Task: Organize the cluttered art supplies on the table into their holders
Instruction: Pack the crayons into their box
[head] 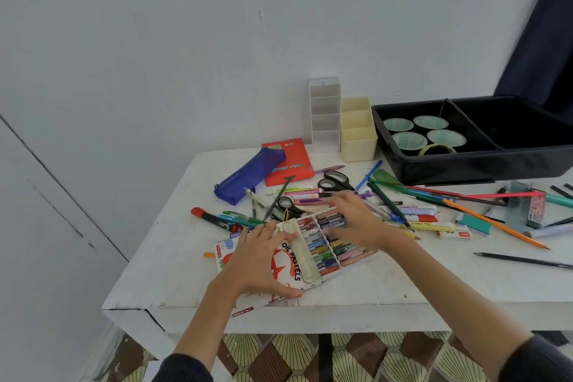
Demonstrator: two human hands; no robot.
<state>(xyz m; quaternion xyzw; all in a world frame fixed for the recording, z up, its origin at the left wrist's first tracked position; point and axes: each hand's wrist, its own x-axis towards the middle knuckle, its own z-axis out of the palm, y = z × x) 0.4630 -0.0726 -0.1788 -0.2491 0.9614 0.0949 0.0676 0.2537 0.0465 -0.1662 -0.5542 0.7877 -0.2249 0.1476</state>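
At frame centre my left hand (263,257) presses flat, fingers spread, on the pastel box (322,250) lid; my right hand (356,220) lies open across its crayons

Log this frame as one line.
phase: pastels box | left hand: flat on oil pastels box lid | right hand: fingers spread over pastels | scissors: loose on table

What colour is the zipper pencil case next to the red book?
The pencil case is dark blue, seen clearly in the head view.
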